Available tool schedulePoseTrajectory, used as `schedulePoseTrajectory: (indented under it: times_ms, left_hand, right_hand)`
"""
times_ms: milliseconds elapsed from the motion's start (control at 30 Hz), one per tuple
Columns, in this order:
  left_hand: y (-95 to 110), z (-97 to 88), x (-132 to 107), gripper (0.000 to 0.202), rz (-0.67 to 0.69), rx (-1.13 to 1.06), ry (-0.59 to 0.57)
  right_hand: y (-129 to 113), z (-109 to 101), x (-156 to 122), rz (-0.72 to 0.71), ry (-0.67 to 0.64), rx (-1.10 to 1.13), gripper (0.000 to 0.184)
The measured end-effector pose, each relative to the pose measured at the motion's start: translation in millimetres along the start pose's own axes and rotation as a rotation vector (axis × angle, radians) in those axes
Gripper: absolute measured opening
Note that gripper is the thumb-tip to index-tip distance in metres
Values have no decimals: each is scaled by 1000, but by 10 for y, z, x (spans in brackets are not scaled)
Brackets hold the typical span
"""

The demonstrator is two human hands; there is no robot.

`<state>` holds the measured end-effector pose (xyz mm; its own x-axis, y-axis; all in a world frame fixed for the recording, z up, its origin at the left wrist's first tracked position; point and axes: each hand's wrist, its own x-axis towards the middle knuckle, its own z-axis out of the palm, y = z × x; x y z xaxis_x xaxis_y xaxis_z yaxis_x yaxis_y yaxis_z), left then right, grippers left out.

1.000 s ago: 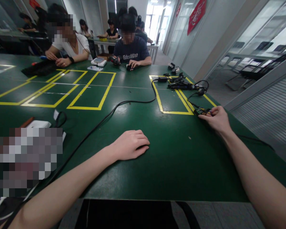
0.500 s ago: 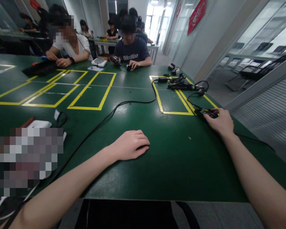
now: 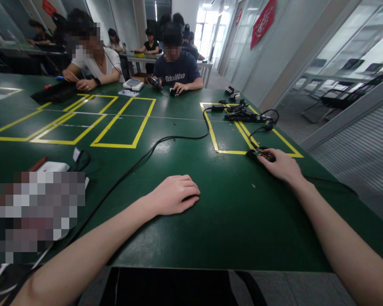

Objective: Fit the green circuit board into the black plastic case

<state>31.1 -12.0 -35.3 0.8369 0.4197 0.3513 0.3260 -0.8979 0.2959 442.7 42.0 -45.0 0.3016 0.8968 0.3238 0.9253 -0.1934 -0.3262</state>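
My left hand lies palm down on the green table near the middle, fingers loosely curled, holding nothing I can see. My right hand reaches out to the right and grips a small black device with coloured markings, which trails a black cable. The device rests on the table just below the corner of a yellow taped rectangle.
A long black cable runs across the table to a pile of black tools and adapters at the far right. A white box lies at the left. Two people sit across the table, others behind.
My right hand has slid the small black device left and toward me along the table, from the yellow tape's edge. My left hand has stayed in place.
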Motion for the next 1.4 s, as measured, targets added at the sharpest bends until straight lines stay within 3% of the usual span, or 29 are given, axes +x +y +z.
schedulePoseTrajectory:
  times_ms: [167,300,367,433,567,700,833,1100,1400]
  left_hand:
    - [-8,-24,2,21,-21,31,23]
    - [-8,-78,7,25,-28,53,153]
    - [-2,-114,5,30,-16,37,203]
    - [2,-143,-1,35,-5,3,183]
    - [-3,-157,-19,44,-13,-54,70]
    - [-19,-137,-33,48,-41,-37,62]
    - [-28,-118,-38,33,-53,-15,34]
    - [3,-106,-29,22,-74,31,15]
    - [-1,-119,-43,18,-57,9,40]
  right_hand:
    - [-596,97,-394,-357,-134,32,32]
    - [-1116,67,-877,-713,-254,201,28]
    - [-1314,45,-1086,-861,-339,270,28]
    - [-1446,35,-1228,-954,-407,302,28]
    - [-1534,35,-1318,-975,-451,413,25]
    - [-1509,3,-1297,-931,-489,554,37]
    - [-1474,-59,-1260,-918,-485,630,40]
    - [-1387,-97,-1162,-944,-516,596,22]
    - [-1361,-109,-1116,-955,-548,613,28]
